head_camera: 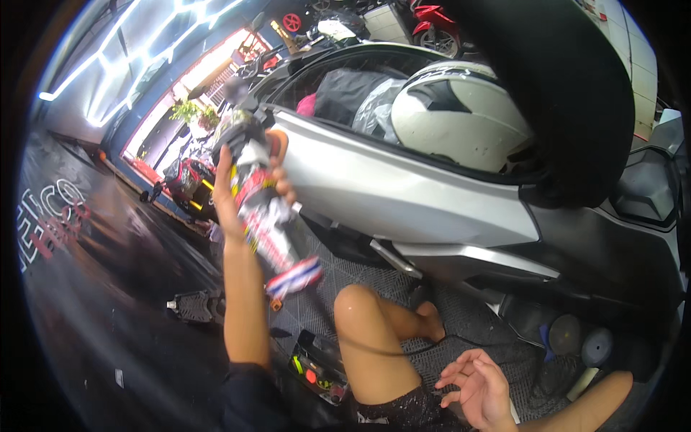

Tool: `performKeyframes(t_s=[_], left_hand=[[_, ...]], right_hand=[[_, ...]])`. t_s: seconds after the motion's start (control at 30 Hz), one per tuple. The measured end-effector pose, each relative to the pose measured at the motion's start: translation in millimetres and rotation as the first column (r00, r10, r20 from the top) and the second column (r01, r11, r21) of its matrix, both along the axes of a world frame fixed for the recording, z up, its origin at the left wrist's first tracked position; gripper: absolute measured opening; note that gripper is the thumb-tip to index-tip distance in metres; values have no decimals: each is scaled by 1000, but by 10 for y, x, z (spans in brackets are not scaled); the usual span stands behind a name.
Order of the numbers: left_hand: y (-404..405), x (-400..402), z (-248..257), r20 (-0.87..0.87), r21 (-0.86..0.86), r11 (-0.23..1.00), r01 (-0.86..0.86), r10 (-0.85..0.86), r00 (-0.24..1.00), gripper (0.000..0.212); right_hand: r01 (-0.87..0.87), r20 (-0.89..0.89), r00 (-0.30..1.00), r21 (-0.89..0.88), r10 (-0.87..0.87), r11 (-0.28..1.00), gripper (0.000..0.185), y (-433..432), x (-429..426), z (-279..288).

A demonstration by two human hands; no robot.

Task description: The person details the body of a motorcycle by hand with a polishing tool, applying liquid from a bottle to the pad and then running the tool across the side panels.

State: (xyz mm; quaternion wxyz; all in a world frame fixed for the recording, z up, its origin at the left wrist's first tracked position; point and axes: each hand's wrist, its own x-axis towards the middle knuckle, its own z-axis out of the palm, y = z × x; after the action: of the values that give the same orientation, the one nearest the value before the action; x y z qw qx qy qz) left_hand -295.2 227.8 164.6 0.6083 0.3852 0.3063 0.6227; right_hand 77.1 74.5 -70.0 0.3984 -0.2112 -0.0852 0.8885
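My left hand [229, 208] grips the body of a sticker-covered power polisher [264, 216], blurred by motion. Its orange pad [279, 144] sits at the rear end of a silver scooter side panel [388, 178]; whether they touch I cannot tell. A dark cord [372, 351] crosses my bent leg. Low on the right, my right hand [480, 383] hangs in the air with its fingers curled apart, holding nothing. Above the panel, the raised seat [583, 108] exposes a storage bay with a white helmet [459, 113] and a dark cloth bundle [345, 94].
A black tray of small items [321, 372] lies on the floor beside my leg. Two round pads [564, 335] stand near the scooter's footboard at right. A black ridged part [197, 306] rests on the floor at left. Other motorcycles, one red [436, 24], stand behind.
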Motion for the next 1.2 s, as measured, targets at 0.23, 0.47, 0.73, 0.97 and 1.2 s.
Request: performKeyframes(t_s=[0.23,0.47,0.73,0.97,1.2], left_hand=[[-302,841,-248,228,-30,999,36,-28,973,67],[-669,1746,-680,93,-23,998,-52,54,994,58],[-402,1123,-314,67,46,976,-211,208,976,64],[291,198,95,114,259,950,-174,149,982,52],[-178,1207,-226,123,147,961,-235,218,968,53]], right_hand=[[97,278,918,533,-282,841,37,-68,-161,376],[-71,446,724,807,-527,586,94,141,-377,1242],[-200,443,771,851,-458,486,77,527,-873,1710],[-195,338,782,931,-523,309,75,1253,-1550,2109],[-217,402,771,895,-494,389,75,778,-723,1803]])
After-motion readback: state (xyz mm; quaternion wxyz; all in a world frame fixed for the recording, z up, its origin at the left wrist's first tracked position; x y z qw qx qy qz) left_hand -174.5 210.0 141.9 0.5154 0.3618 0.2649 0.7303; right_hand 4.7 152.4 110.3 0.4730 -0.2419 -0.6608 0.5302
